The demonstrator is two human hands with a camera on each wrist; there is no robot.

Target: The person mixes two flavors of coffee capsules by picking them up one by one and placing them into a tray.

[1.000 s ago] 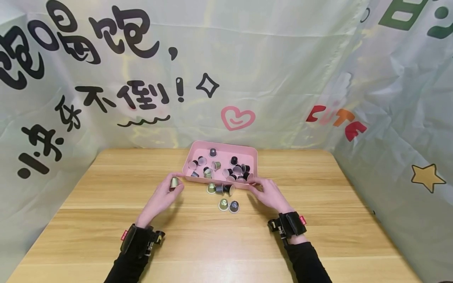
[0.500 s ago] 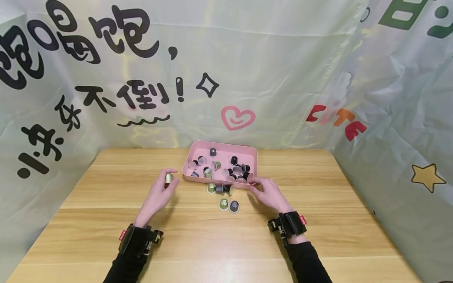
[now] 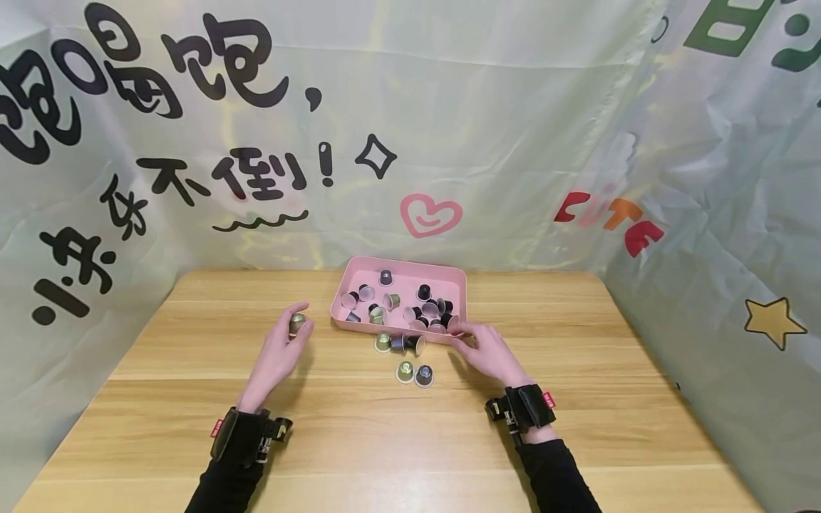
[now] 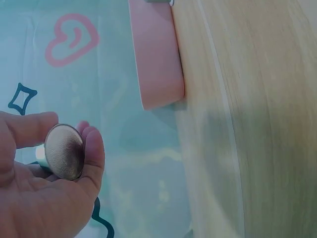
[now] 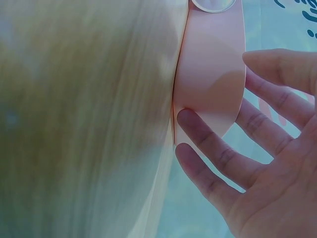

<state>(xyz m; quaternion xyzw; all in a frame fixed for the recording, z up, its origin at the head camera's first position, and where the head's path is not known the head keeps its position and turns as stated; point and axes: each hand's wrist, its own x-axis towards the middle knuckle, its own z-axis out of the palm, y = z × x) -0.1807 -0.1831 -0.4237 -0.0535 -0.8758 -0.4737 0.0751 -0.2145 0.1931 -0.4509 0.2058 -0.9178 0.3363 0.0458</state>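
On the desk (image 3: 410, 442), before the backdrop (image 3: 513, 142), lies a tray (image 3: 410, 277); inside it, capsules (image 3: 430, 308); just before it, a capsule trio (image 3: 398, 343), then a capsule pair (image 3: 405, 371); to its left, the left hand (image 3: 279, 350) around one capsule (image 3: 296, 324); at its near right corner, the right hand (image 3: 487, 350).

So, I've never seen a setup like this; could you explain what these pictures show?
There's no machine at work, just a person's left hand and right hand, both bare, with a black band on each wrist. The wide view comes from a camera worn on the head, looking forward and down; each close-up comes from a wrist camera. On the wooden table sits a pink tray of small capsules, rather like coffee pods, with five more capsules in front of it. The left hand holds a greenish-gold capsule beside the tray. The right hand touches the tray's near right corner and seems to hold nothing.
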